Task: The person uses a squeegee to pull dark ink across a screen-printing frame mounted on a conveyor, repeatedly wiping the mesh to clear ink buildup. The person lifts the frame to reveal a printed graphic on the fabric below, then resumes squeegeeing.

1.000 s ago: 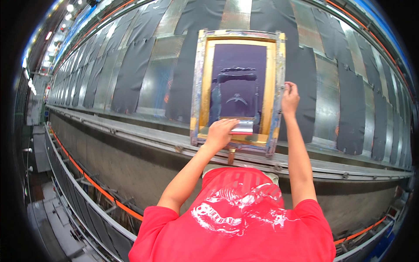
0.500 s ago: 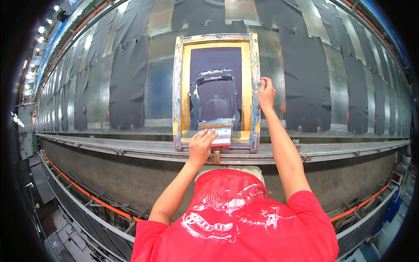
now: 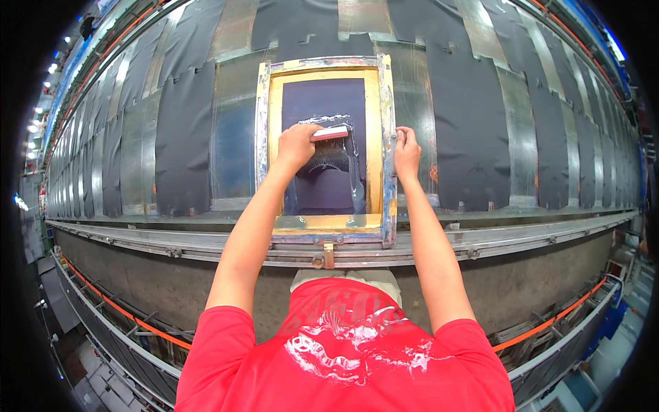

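Observation:
A screen printing frame [image 3: 263, 127] with a yellow-taped inner border lies flat on the long table. Within it is dark mesh [image 3: 322, 97] bearing a pale arc-shaped pattern and shiny streaks of ink or paste. My left hand [image 3: 295, 145] reaches over the frame's left side, its fingers closed on a squeegee [image 3: 332, 133] with a pale top and a red edge. The squeegee rests across the upper part of the mesh; its blade is hidden from above. At the frame's right side, my right hand [image 3: 407, 152] has its fingers curled against the outer edge.
Dark fabric pieces [image 3: 470, 130] lie in rows along the table, with bare shiny strips [image 3: 522, 130] between them. A metal rail [image 3: 158, 240] runs along the near edge, with a brass-coloured clamp [image 3: 328, 255] below the frame. Orange-edged rails [image 3: 549, 312] stand behind me on both sides.
My left hand has carried the squeegee from the frame's near end to the upper part of the mesh. My right hand stays at the frame's right edge. The whole view has shifted slightly.

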The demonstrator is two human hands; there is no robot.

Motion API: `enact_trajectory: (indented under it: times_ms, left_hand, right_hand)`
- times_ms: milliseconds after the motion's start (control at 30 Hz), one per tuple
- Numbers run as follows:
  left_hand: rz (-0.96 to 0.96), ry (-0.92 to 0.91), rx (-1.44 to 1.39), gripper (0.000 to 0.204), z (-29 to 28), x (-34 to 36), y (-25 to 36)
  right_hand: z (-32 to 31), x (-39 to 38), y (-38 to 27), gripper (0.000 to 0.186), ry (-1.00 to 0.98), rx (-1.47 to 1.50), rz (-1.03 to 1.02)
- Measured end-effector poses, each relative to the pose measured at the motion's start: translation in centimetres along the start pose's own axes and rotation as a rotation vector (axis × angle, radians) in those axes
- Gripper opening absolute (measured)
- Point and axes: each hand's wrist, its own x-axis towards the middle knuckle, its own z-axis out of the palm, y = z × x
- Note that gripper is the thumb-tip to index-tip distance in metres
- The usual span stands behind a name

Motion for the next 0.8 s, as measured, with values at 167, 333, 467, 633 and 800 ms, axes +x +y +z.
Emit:
enact_trajectory:
  times_ms: [167, 333, 467, 633, 800]
  left_hand:
    - [0.123, 0.207, 0.082, 0.036, 4.5, -8.5, 1.2]
    - [0.171, 0.176, 0.076, 0.031, 4.2, -12.6, 2.6]
    - [0.054, 0.243, -0.054, 0.032, 2.5, -4.3, 0.9]
    - [0.060, 0.141, 0.168, 0.036, 2.6, -1.4, -0.1]
    - [0.143, 0.098, 0.135, 0.038, 4.5, -10.2, 2.4]
  right_hand:
    - [-0.3, -0.2, -0.3, 0.020, 0.022, 0.005, -0.001]
    - [-0.4, 0.9, 1.0, 0.020, 0.081, 0.034, -0.002]
    - [-0.2, 0.2, 0.3, 0.019, 0.053, 0.021, -0.027]
    - [-0.3, -0.1, 0.0, 0.022, -0.045, 0.001, 0.044]
    - [-0.2, 0.7, 1.4, 0.021, 0.065, 0.032, -0.038]
